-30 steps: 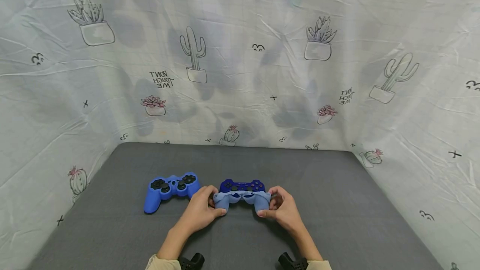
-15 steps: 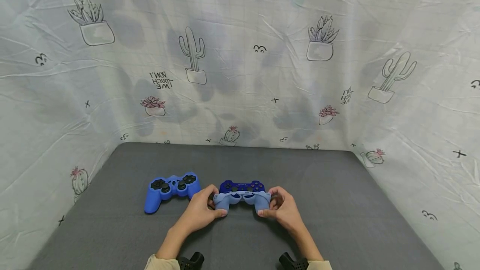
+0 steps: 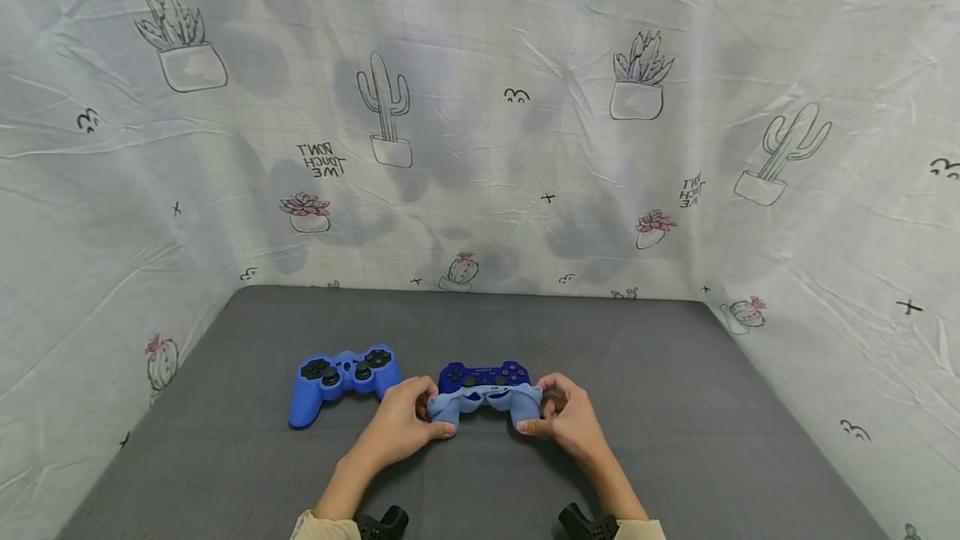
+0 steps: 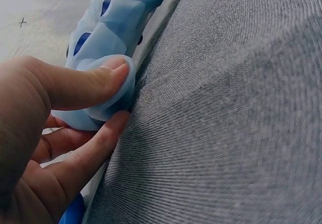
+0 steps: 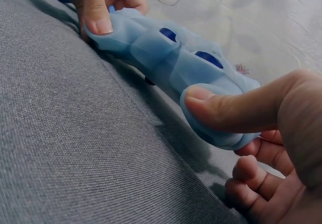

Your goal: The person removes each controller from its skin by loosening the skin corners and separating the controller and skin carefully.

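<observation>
A dark blue game controller (image 3: 483, 375) shows its buttons and sticks on the upper side, while a light blue soft cover (image 3: 498, 398) wraps its lower part and both handles. My left hand (image 3: 405, 417) pinches the cover's left handle end between thumb and fingers. On the opposite side, my right hand (image 3: 567, 419) grips the right handle end the same way. In the left wrist view, the thumb (image 4: 95, 83) presses on the cover (image 4: 113, 30). Dark blue patches show through openings of the cover (image 5: 156, 58) in the right wrist view.
Just left of my left hand lies a second controller (image 3: 347, 373), in a brighter blue cover with black buttons. Grey cloth (image 3: 675, 407) spreads over the table. A pale curtain (image 3: 480, 123) printed with cacti stands behind and at both sides.
The cover's upper edge sits slightly lower, and its left handle has shifted a little to the right with my left thumb. Both hands keep their hold, and the second controller stays put.
</observation>
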### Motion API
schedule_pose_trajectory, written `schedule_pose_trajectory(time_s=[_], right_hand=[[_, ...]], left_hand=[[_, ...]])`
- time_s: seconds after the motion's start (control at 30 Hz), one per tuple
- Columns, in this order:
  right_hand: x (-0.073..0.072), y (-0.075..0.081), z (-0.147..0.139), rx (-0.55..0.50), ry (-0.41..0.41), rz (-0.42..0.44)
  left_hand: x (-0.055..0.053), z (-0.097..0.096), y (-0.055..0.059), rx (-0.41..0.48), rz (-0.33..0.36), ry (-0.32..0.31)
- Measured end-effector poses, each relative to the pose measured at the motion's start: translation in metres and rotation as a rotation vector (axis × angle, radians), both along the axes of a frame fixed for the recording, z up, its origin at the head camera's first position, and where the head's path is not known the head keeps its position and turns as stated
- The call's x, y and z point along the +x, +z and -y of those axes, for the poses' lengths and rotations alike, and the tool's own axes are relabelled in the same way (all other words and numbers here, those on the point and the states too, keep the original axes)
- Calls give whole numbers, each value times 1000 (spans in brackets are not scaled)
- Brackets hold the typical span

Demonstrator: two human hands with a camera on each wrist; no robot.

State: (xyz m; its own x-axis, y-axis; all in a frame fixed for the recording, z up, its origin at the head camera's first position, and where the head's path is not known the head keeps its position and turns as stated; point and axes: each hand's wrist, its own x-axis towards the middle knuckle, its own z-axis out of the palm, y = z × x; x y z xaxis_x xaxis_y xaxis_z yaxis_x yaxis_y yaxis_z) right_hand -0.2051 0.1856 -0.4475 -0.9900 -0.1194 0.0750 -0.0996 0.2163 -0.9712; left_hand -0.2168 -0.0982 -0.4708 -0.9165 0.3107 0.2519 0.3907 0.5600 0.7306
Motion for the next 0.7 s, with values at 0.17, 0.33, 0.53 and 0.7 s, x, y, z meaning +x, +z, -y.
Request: schedule_pose_trajectory(time_s=[0.17, 0.33, 0.53, 0.7], right_hand=[[1, 1, 0, -5, 1, 0], [1, 1, 0, 5, -4, 13], [2, 1, 0, 15, -6, 6], [3, 2, 0, 18, 5, 4]], left_hand=[[0, 0, 1, -8, -7, 2], [0, 0, -1, 6, 7, -4], [-1, 1, -2, 23, 31, -15], [-1, 2, -2, 52, 79, -42]])
